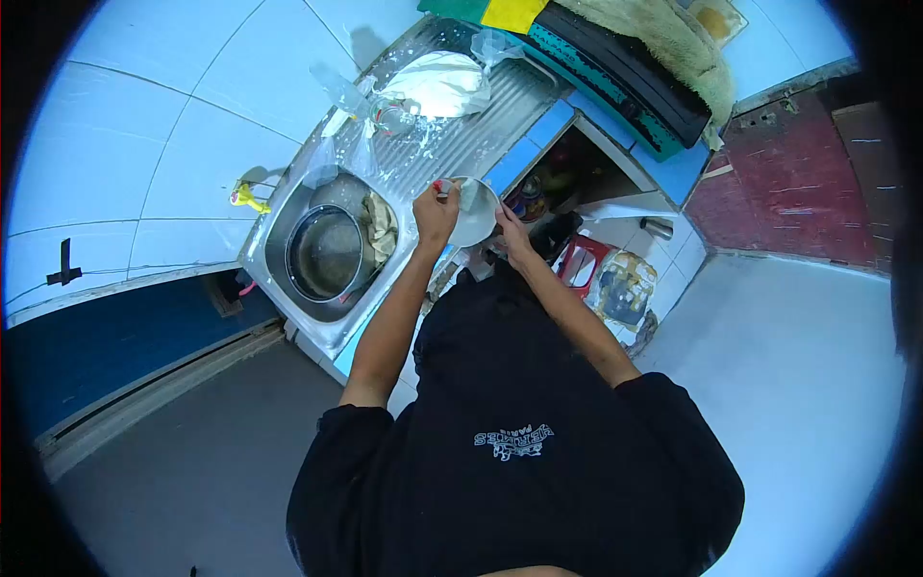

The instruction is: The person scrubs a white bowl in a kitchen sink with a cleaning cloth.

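Observation:
A white bowl [478,223] is in front of my body, just past the sink's right edge, with its hollow side facing me. My right hand [512,234] grips its rim from the right. At the bowl's left side, my left hand [436,213] is closed, fingers pinched around a small red-tipped thing [441,186]. The hand hides most of that thing, so its kind does not show. A pale, partly see-through patch lies inside the bowl near the left fingers.
To the left, the steel sink [265,246] holds a round pot [327,252] of cloudy water and a beige cloth [381,229]. A yellow tap [249,198] juts from the wall. A white plastic bag [437,85] lies on the wet drainboard. A red stool [584,263] stands at right.

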`<state>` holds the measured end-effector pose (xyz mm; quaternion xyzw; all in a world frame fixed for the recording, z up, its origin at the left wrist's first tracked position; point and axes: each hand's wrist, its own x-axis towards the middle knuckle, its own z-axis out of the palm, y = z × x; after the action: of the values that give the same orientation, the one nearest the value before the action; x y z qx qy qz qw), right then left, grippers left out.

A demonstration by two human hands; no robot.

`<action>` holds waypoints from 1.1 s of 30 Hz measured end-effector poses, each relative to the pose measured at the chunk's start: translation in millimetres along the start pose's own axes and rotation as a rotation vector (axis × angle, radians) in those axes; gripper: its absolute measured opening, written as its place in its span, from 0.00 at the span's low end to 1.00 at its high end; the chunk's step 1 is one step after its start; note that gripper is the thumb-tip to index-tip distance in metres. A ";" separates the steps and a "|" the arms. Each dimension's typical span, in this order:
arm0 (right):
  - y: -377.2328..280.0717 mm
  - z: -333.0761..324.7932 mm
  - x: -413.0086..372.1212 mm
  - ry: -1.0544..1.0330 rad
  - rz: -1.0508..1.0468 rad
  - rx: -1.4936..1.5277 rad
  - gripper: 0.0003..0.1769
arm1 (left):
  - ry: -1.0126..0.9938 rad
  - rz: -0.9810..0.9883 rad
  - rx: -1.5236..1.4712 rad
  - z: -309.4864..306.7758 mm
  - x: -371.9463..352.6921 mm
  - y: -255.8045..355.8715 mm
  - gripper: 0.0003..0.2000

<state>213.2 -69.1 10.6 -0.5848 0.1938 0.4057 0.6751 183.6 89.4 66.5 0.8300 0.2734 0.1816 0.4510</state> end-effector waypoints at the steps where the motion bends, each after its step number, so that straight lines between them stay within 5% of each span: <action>1: -1.4 2.0 -3.6 0.016 -0.019 0.010 0.29 | 0.000 -0.003 0.002 0.7 -2.9 -1.3 0.12; 9: 16.9 -6.9 19.3 -0.060 -0.078 -0.066 0.32 | 0.113 0.032 0.024 -16.9 -19.2 1.8 0.09; 16: 28.2 -7.5 31.3 -0.051 -0.097 -0.002 0.27 | -0.357 0.502 0.207 -27.3 -24.6 0.6 0.15; 19: 27.3 -8.2 29.6 -0.067 -0.066 0.088 0.27 | -0.388 0.601 0.243 -24.2 -19.5 -7.9 0.16; 33: 36.3 -3.9 41.1 -0.058 -0.055 0.184 0.25 | -0.149 0.410 0.483 -20.3 -54.2 -1.9 0.08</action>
<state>210.4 -60.1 -43.6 -0.5133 0.1943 0.3842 0.7423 129.4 69.9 72.7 0.9618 0.1018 0.1372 0.2141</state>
